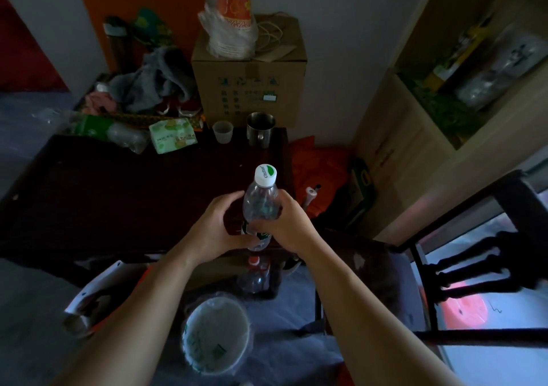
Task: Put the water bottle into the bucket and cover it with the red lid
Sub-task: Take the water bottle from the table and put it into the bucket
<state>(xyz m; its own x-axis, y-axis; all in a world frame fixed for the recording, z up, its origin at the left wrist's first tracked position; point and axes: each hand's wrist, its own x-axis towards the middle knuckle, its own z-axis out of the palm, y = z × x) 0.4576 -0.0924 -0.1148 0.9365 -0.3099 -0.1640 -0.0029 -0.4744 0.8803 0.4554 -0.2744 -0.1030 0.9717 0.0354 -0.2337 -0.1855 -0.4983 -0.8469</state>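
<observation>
Both hands clamp water bottle [261, 207]: left hand [219, 228] low, right hand [284, 225] mid-body, upright, over dark table [103, 196] edge. Two-handed grip probably for control. Bucket [216, 335] on floor below, open; red lid [467, 311] beyond chair [474, 255].

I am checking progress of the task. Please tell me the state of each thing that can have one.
water bottle: capped, upright, held above the table
left hand: gripping the bottle
right hand: gripping the bottle
bucket: open, on the floor, no bottle inside
steel mug: upright on the table
small plastic cup: upright
cardboard box: closed
</observation>
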